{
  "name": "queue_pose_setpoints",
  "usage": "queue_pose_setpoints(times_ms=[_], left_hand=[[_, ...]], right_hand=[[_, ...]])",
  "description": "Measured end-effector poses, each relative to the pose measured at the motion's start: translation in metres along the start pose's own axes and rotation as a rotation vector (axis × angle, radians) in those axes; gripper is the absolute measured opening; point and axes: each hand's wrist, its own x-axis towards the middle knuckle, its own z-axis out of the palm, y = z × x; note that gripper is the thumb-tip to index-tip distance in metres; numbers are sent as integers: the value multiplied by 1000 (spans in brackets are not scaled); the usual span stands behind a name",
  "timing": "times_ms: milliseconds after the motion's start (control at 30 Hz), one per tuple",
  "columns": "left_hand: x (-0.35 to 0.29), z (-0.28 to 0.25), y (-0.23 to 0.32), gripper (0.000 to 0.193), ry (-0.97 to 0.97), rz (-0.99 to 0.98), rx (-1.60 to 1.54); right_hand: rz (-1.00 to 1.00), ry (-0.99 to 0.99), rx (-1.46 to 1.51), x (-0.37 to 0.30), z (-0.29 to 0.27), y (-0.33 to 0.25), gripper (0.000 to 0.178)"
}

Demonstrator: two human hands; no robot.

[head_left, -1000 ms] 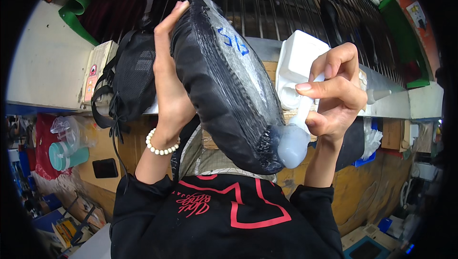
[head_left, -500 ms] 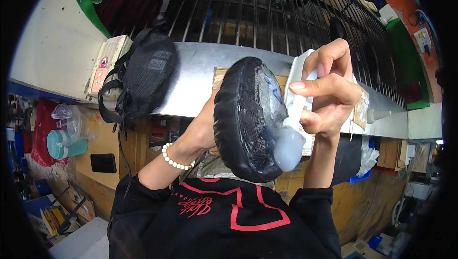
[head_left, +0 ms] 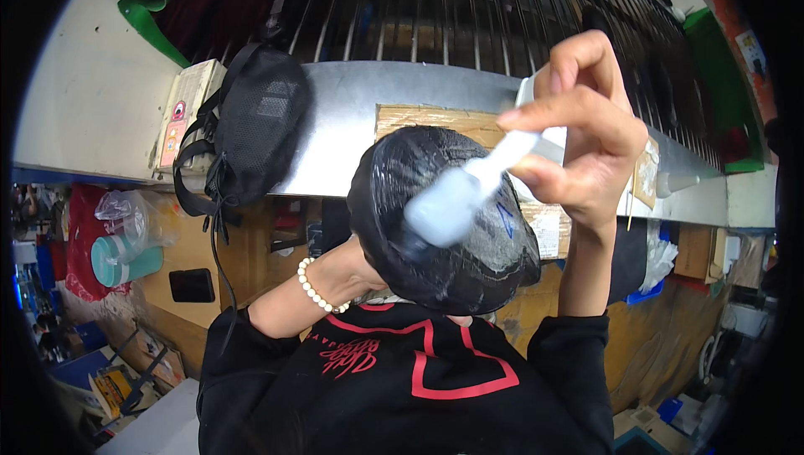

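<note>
My left hand point(head_left: 347, 269), with a beaded bracelet at the wrist, holds a dark, rounded shoe point(head_left: 419, 275) from beneath. Most of its fingers are hidden under the shoe. The upturned face looks wet and glossy, with a greyish patch and a blue pen mark. In my right hand point(head_left: 590, 132) the fingers pinch the white handle of a brush point(head_left: 444, 208). Its pale, blurred head lies over the left part of that face; whether it touches I cannot tell. Behind my right fingers shows part of a white, straight-edged thing point(head_left: 526, 90), mostly hidden.
A metal bench point(head_left: 335, 111) runs across, with a wooden board point(head_left: 402, 116) behind the shoe. A black bag point(head_left: 264, 120) stands at its left, beside a box point(head_left: 188, 111). Metal bars point(head_left: 410, 19) line the far side. A phone point(head_left: 192, 286) lies lower left.
The shoe has tilted so its glossy face turns up toward me. My right hand has swung the brush leftward from the shoe's right edge over its face.
</note>
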Motion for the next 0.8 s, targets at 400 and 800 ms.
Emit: queue_pose_setpoints(times_ms=[400,800], left_hand=[[-29,-29,13,100,163,-17,-105],[-57,-29,-45,106,179,-166,-258]], right_hand=[[355,-213,264,-52,-18,33,29],[87,-219,163,-6,12,53,20]])
